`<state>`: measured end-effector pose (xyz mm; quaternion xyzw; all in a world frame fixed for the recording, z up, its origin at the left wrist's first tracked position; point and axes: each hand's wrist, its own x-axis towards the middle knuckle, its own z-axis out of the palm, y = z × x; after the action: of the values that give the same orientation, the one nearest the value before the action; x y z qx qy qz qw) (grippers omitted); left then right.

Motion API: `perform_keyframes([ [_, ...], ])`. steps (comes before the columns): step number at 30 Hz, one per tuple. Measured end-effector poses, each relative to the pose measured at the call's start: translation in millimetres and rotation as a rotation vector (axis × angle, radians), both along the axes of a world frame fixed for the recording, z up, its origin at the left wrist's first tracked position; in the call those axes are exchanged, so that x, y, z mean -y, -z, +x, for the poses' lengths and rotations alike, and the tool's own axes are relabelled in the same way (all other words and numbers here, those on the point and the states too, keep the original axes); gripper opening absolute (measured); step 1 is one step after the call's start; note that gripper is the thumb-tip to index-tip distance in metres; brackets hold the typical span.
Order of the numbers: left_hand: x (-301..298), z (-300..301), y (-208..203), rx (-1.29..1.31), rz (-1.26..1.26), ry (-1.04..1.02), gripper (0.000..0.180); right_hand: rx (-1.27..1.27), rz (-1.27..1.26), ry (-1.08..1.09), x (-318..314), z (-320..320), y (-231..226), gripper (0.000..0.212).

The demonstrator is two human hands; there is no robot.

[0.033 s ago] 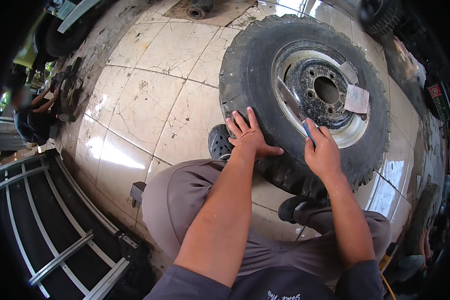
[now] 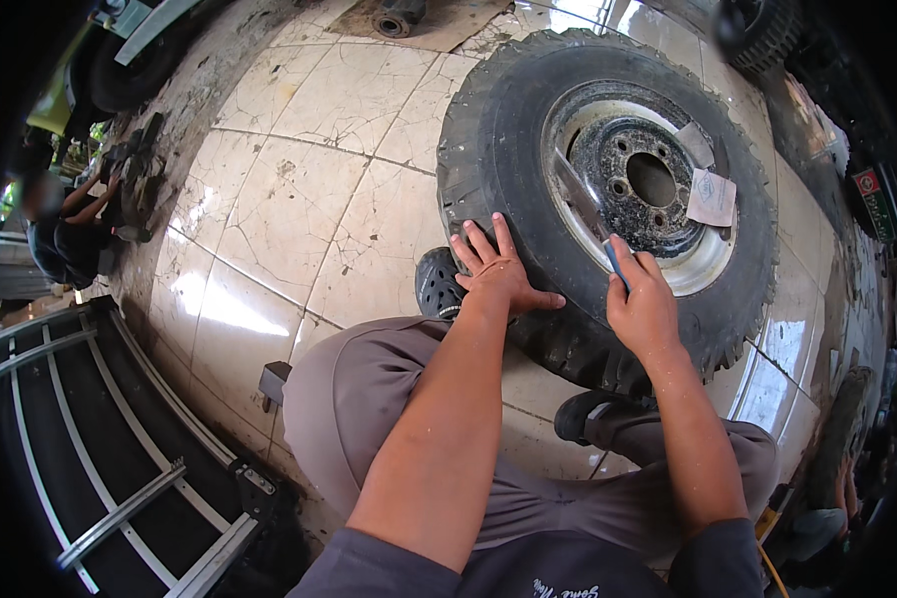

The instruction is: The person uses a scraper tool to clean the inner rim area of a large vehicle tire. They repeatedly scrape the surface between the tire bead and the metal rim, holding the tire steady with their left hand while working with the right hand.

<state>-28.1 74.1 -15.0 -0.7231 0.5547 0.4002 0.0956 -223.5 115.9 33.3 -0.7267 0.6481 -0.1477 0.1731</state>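
A large black knobbly tyre (image 2: 508,130) on a worn white-and-black steel rim (image 2: 701,267) lies flat on the floor in front of me. My left hand (image 2: 498,274) rests on the tyre's near left side, fingers spread and the thumb stretched out to the right. My right hand (image 2: 645,302) is closed round the blue handle of a long, narrow, flat-bladed tool (image 2: 580,197). Its grey blade points away to the left along the inside of the rim; I cannot tell whether it is a file or a knife. Two pieces of pale paper, perhaps sandpaper (image 2: 712,197), lie on the wheel.
A black panel with silver rails (image 2: 100,448) stands at the lower left. Cracked cream tiles (image 2: 339,199) cover the floor. At the far edge, a metal part (image 2: 397,22) sits on a brown sheet. Another person (image 2: 65,234) crouches at the left; another tyre (image 2: 762,35) is at the far right.
The blade has tilted very slightly and looks a little brighter. Both hands and the wheel stay in place.
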Motion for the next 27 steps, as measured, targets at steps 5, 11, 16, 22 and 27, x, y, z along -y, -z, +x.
perform_keyframes([
  [5, -0.8, 0.3, -1.5, 0.000, -0.006, -0.002, 0.166, -0.085, 0.066, -0.020, 4.6, -11.1, 1.2, 0.049],
  [11, 0.8, 1.3, -1.5, -0.023, 0.000, 0.004, 0.165, -0.056, 0.011, -0.018, 3.8, -15.6, 4.3, 0.049],
  [16, 2.5, 3.0, -2.5, -0.013, -0.007, 0.000, 0.166, -0.048, 0.043, 0.012, 6.8, -6.5, -12.9, 0.049],
  [22, -2.8, 1.4, -1.6, -0.031, 0.005, 0.005, 0.166, -0.150, 0.042, -0.013, 0.7, -9.7, -2.8, 0.047],
  [27, 0.5, 2.1, -2.0, -0.011, 0.009, 0.010, 0.165, -0.112, 0.007, -0.007, -0.4, -3.5, -5.8, 0.047],
])
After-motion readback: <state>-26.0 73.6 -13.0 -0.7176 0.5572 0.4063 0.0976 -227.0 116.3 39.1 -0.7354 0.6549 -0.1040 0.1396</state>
